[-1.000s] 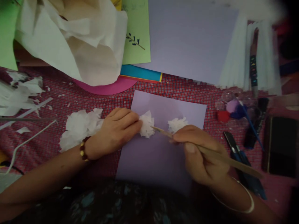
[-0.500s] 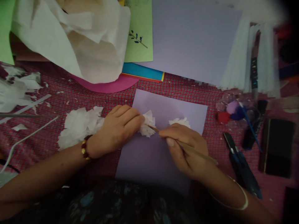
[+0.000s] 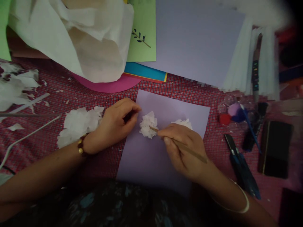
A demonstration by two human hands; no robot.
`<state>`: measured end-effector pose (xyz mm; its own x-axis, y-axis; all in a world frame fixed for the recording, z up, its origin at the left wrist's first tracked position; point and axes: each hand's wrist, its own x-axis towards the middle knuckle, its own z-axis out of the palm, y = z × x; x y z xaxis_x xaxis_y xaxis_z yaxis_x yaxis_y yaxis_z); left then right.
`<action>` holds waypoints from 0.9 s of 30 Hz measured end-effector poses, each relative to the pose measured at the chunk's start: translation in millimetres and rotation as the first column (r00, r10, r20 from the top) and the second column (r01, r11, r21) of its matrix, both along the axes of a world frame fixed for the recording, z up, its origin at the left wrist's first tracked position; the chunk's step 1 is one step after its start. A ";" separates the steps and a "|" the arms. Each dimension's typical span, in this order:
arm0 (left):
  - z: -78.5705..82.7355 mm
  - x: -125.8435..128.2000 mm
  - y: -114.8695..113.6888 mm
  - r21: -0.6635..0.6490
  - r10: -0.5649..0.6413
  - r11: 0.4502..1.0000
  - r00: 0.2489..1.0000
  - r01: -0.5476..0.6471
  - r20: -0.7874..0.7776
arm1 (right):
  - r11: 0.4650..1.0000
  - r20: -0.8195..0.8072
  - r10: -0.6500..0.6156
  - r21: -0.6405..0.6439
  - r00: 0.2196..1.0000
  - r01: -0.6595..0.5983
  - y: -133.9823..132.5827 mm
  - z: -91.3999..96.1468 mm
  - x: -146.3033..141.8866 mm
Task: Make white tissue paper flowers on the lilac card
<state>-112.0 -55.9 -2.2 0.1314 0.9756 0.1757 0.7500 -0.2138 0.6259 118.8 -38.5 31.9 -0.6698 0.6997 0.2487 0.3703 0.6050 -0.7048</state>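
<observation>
A lilac paper sheet [image 3: 151, 164] lies on the table before me, with a white tissue-paper flower [image 3: 148, 121] on its left half. My right hand [image 3: 183, 148] is closed around a slim wooden stick [image 3: 190, 152]; the stick's thin tip touches the flower's middle. Behind that hand a second white tissue-paper flower [image 3: 183, 123] shows only in part. My left hand [image 3: 115, 123] hovers at the sheet's left edge, apart from the flower, its fingers curled in. Whether it pinches a small piece is hidden. Beside its wrist sits a pile of white tissue pieces [image 3: 78, 124].
On the right are a paint palette [image 3: 233, 112], a blue brush [image 3: 251, 127], a utility knife [image 3: 241, 167] and a phone [image 3: 276, 149]. Crumpled white paper [image 3: 99, 41] and a large lilac sheet [image 3: 196, 37] lie at the back. Tissue scraps [image 3: 16, 85] and a white cable [image 3: 30, 135] are left.
My left hand has drawn back to the left, off the flower, and its fingers have curled. The stick's tip stays on the flower, and my right hand has shifted slightly left.
</observation>
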 end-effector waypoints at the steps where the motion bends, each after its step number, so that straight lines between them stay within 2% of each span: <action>1: -0.6 -0.4 0.3 0.000 -0.007 1.000 1.000 0.007 0.005 | 1.000 -0.007 0.003 -0.006 1.000 -0.003 -0.3 1.6 0.5; 7: -2.4 -1.2 1.9 0.014 -0.022 1.000 0.999 0.022 0.029 | 0.985 -0.125 -0.113 -0.143 0.986 0.095 -1.2 13.2 9.6; 11: -1.6 -1.2 2.8 -0.005 -0.014 1.000 0.999 0.015 0.048 | 0.972 -0.193 -0.163 -0.200 0.968 0.124 0.9 11.3 10.8; 13: -0.9 -1.1 3.0 -0.018 -0.011 1.000 0.999 0.012 0.045 | 0.976 -0.178 -0.136 -0.191 0.975 0.101 1.6 9.0 9.6; 20: -1.3 -0.6 4.4 0.033 -0.039 0.999 0.996 0.036 0.077 | 1.000 -0.058 -0.001 -0.023 0.998 0.000 -0.1 -2.6 7.4; 24: -1.3 -0.7 5.3 0.043 -0.045 0.998 0.994 0.041 0.095 | 0.998 -0.052 0.046 -0.031 0.998 -0.047 0.5 -7.0 7.5; 27: 2.3 -1.2 4.8 0.090 -0.080 0.994 0.989 0.070 0.120 | 0.997 -0.002 0.078 -0.022 0.997 -0.078 2.4 -3.6 6.2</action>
<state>-113.1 -51.1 0.1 0.1758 0.9446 0.2773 0.6478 -0.3231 0.6900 125.0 -36.1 28.3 -0.7223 0.6504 0.2351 0.3213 0.6166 -0.7187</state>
